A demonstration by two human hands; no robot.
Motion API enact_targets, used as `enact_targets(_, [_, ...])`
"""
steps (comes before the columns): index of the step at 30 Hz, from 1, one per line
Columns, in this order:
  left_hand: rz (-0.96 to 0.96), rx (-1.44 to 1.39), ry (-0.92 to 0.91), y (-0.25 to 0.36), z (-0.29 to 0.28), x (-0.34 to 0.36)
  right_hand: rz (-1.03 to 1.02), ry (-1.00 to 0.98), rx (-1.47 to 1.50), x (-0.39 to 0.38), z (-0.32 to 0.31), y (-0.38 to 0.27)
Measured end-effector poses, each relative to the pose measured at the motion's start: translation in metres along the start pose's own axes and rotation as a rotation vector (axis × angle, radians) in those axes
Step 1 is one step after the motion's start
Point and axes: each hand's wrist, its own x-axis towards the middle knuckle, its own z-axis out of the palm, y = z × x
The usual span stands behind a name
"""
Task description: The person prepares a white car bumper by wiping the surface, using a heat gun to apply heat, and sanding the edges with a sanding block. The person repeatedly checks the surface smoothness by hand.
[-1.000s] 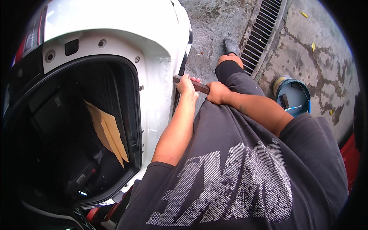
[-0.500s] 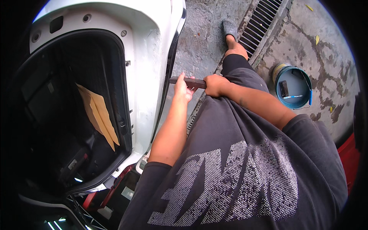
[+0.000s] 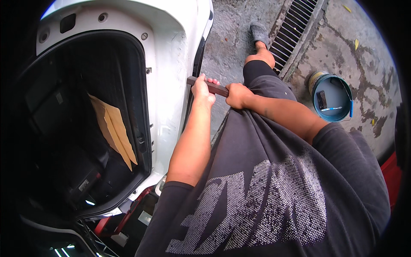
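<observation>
A long, dark brown rectangular bar [image 3: 217,89] spans my two hands in front of the car's white rear edge. My left hand [image 3: 203,91] has its fingers wrapped round the bar near its far-left end, thumb lying over the top. Around the other end, my right hand [image 3: 238,95] is closed, close to the hem of my dark shirt. That end of the bar is hidden inside the right fist. The bar slopes slightly down toward the right and stands just off the white car body [image 3: 169,85].
On the left gapes the car's open boot [image 3: 72,128], with brown cardboard [image 3: 113,128] in it. At right stands a bucket [image 3: 332,97] of greyish water holding a dark block [image 3: 321,100] and a small brush [image 3: 332,109]. A drain grate [image 3: 291,36] crosses the concrete.
My left fingers, looser before, have wrapped round the bar. The bar's left end has risen a little, so it tilts more. The view has shifted slightly.
</observation>
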Motion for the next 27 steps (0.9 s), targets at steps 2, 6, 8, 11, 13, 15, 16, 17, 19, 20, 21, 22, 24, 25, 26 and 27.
enact_targets(2, [0.03,0.001,0.062,-0.001,0.008,-0.002,-0.021,0.042,0.003,0.004,0.001,0.003])
enact_targets(6, [0.04,-0.008,0.166,0.004,0.023,-0.006,0.022,-0.011,-0.083,0.01,-0.002,-0.001])
enact_targets(8, [0.032,0.02,0.163,0.006,0.028,-0.004,0.028,-0.011,-0.104,0.012,-0.005,-0.005])
enact_targets(11, [-0.013,-0.03,0.138,0.013,0.023,-0.002,0.04,-0.017,-0.11,0.012,-0.008,-0.013])
enact_targets(13, [0.018,0.007,0.166,0.011,0.031,-0.005,0.068,-0.047,-0.143,0.009,-0.018,-0.013])
enact_targets(15, [-0.04,-0.03,0.088,0.005,0.014,0.007,0.024,-0.067,-0.12,0.007,-0.016,-0.005])
enact_targets(16, [-0.06,0.015,0.098,0.008,0.018,-0.001,0.002,-0.07,-0.112,0.012,-0.017,0.001])
enact_targets(17, [-0.086,0.023,0.054,0.01,0.01,-0.002,-0.032,-0.077,-0.105,0.014,-0.02,0.001])
enact_targets(19, [-0.122,0.303,-0.09,0.019,-0.013,-0.018,-0.036,-0.079,-0.13,0.015,-0.025,0.01])
enact_targets(20, [-0.012,0.537,-0.097,0.018,-0.022,-0.035,-0.036,-0.08,-0.157,0.014,-0.022,0.017])
enact_targets(21, [0.099,0.771,-0.104,0.018,-0.029,-0.049,-0.035,-0.082,-0.183,0.013,-0.019,0.025])
enact_targets(22, [0.559,1.18,-0.017,-0.003,-0.085,-0.022,-0.039,-0.126,-0.24,0.01,-0.015,0.03])
enact_targets(24, [1.072,1.483,0.052,0.007,-0.094,-0.065,0.032,-0.056,-0.183,0.008,-0.02,0.046])
enact_targets(25, [1.277,1.6,0.132,0.011,-0.099,-0.082,0.056,-0.031,-0.163,0.004,-0.021,0.05])
enact_targets(26, [1.291,1.668,0.179,0.017,-0.1,-0.087,0.055,0.001,-0.151,0.0,-0.02,0.054])
enact_targets(27, [1.304,1.738,0.224,0.023,-0.1,-0.089,0.059,0.017,-0.128,-0.003,-0.02,0.061])
